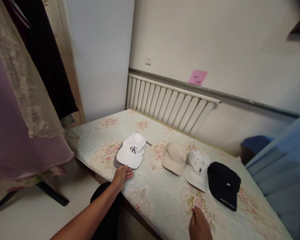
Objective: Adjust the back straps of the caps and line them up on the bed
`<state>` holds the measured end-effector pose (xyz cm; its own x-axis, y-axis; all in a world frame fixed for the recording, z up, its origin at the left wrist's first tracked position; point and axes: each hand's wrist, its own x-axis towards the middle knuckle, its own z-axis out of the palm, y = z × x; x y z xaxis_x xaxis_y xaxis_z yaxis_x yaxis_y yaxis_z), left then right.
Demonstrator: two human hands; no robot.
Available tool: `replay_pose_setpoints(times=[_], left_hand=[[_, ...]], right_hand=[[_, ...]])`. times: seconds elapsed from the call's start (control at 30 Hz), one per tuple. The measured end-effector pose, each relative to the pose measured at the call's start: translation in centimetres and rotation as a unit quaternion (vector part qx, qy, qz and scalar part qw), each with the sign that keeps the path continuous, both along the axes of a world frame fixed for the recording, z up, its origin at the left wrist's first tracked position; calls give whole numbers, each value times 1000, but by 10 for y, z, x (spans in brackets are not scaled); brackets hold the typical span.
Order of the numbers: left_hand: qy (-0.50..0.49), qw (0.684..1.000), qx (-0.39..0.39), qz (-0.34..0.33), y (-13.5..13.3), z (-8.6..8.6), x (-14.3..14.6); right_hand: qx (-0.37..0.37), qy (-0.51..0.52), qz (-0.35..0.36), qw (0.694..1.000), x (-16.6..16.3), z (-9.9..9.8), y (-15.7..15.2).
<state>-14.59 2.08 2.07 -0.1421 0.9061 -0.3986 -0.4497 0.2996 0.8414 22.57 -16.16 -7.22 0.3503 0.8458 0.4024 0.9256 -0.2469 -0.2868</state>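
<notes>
A white cap [134,149] with a black "CK" mark lies on the bed at the left, on top of a grey cap [117,160] whose brim edge and strap show. My left hand [123,176] is at the front of the white brim, its loosely bent fingers apart; whether the thumb touches the brim I cannot tell. To the right, a beige cap [174,158], a whitish cap [197,169] with a small dark emblem and a black cap [224,184] sit in an overlapping row. Below that row is my right hand [200,225], fingers together, nothing visible in it.
The bed [160,196] has a floral cover. Behind it are a white radiator [165,100], a pipe and a pink note [198,77] on the wall. Clothes [27,100] hang at left; a blue curtain [285,173] is at right.
</notes>
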Motion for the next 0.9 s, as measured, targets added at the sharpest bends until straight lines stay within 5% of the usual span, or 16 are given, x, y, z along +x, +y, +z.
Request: replay_pose_setpoints(times=[0.9], left_hand=[[-107,993,-53,24,33,23,-6]], right_hand=[[12,11,-1,1000,-3,4,0]])
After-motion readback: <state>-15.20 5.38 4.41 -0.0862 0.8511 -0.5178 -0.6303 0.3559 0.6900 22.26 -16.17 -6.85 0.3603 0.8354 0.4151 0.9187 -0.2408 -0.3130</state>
